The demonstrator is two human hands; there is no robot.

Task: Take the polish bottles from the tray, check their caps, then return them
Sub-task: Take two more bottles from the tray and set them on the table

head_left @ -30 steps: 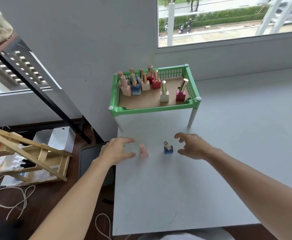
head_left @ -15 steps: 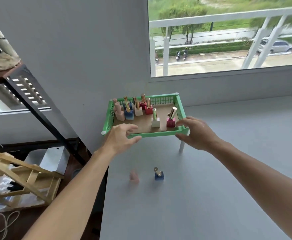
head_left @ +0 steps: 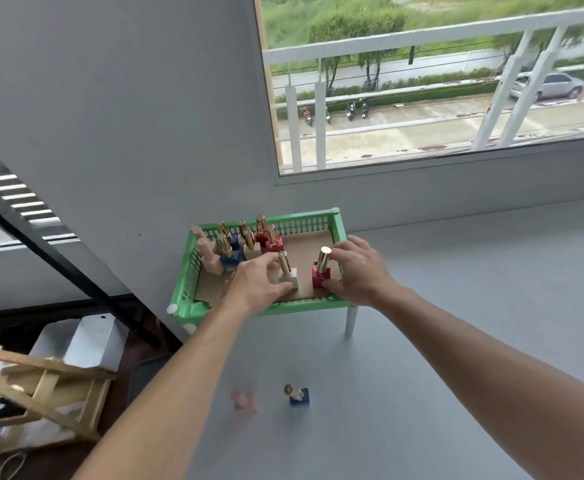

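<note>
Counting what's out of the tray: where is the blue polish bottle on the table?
The blue bottle stands on the grey table in front of the green tray, between the forearms, just right of a pink bottle.

A: Where are the hands?
B: Left hand (head_left: 254, 289) touches the white bottle (head_left: 288, 274); right hand (head_left: 356, 270) touches the red bottle (head_left: 321, 271), inside the green tray (head_left: 318, 221).
A: On the table (head_left: 456, 323)?
B: A blue bottle (head_left: 298, 396).

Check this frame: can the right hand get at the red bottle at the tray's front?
Probably yes. The right hand is already inside the green tray, fingers beside the red bottle and close to its gold cap. Nothing stands between them; the white bottle to its left is by the left hand.
</note>
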